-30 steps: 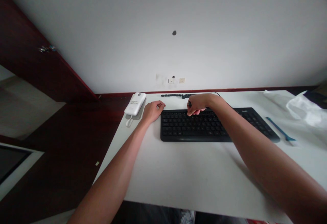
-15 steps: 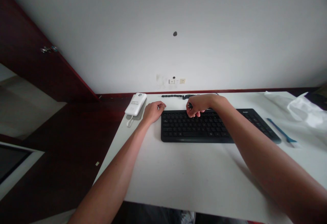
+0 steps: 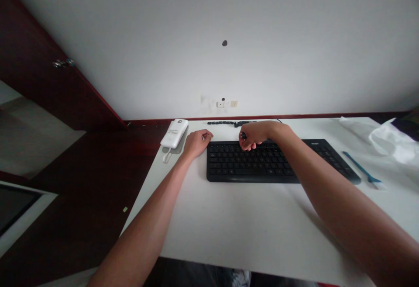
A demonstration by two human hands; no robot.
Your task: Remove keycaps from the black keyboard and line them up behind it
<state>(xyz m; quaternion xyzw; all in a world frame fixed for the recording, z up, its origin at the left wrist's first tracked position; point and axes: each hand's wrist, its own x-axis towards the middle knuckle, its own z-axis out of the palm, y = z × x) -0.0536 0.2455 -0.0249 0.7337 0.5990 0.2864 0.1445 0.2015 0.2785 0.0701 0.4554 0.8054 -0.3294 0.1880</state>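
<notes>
A black keyboard (image 3: pixel 248 164) lies on the white table. My left hand (image 3: pixel 197 142) rests by its upper left corner, fingers loosely curled; nothing shows in them. Over the keyboard's upper rows, my right hand (image 3: pixel 251 136) is closed, wrist bent. A small dark thing pokes out between its thumb and fingers, too little of it showing to name. Behind the keyboard runs a row of small black pieces (image 3: pixel 221 122) that look like keycaps, partly hidden by my right hand. My right forearm covers part of the keys.
A white power bank (image 3: pixel 175 133) with a short cable loop sits at the table's left edge. To the right of the keyboard lie a blue brush (image 3: pixel 362 168) and a crumpled white plastic bag (image 3: pixel 389 140). The wall with sockets (image 3: pixel 227 104) rises behind the table.
</notes>
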